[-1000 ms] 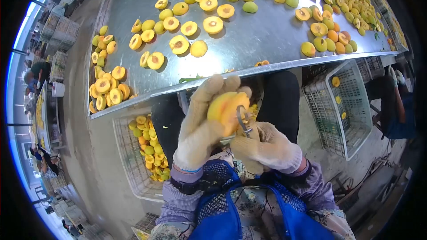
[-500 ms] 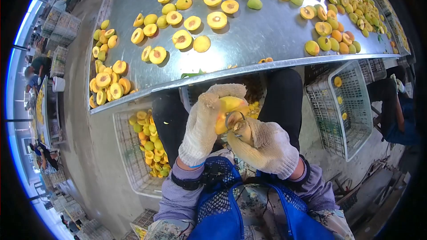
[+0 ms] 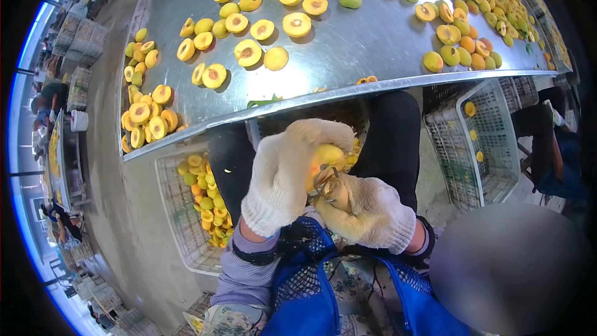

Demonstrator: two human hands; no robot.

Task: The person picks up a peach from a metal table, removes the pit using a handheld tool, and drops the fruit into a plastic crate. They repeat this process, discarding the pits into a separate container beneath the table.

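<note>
My left hand (image 3: 289, 171), in a white knitted glove, is wrapped round a yellow fruit half (image 3: 324, 158) above my lap. My right hand (image 3: 367, 208), in a stained glove, grips a small tool with a curved metal loop (image 3: 324, 180) that touches the fruit. The gloves hide part of the fruit and most of the tool's handle. Cut yellow fruit halves (image 3: 248, 53) lie spread on the metal table (image 3: 348, 37) beyond my hands.
A crate (image 3: 180, 227) holding cut fruit stands on the floor at the left. Another crate (image 3: 494, 143) with a few halves is at the right, near a seated person's leg (image 3: 538, 115). The table's raised edge (image 3: 298, 102) runs before my hands.
My left hand has turned over the fruit and covers more of it. The metal loop has shifted slightly lower against the fruit. A grey blurred round patch now covers the lower right.
</note>
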